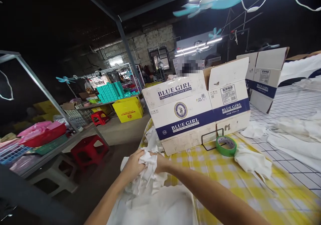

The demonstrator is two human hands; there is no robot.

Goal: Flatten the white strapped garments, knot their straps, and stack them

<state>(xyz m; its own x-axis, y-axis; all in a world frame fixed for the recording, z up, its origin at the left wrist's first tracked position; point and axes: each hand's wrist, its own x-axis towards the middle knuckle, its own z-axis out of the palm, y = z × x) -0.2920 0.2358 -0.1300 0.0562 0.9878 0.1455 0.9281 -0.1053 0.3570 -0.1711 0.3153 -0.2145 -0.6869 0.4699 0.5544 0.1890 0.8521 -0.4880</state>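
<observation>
My left hand [134, 166] and my right hand [162, 163] are both closed on a bunch of crumpled white cloth [150, 174] at the near left edge of a table covered in yellow checked cloth [220, 174]. The white cloth hangs down from my hands onto a larger white pile [160, 208] below. Just behind my hands stands an open cardboard box [190, 114] printed "BLUE GIRL". A roll of green tape [226, 145] lies on the table to the right of my hands, beside the box.
A second "BLUE GIRL" box [265, 77] stands farther right, with white cloth pieces [296, 134] spread around it. On the left are a shelf rack with coloured trays [37, 141], red stools [87, 149], a yellow box [128, 109] and an open floor aisle.
</observation>
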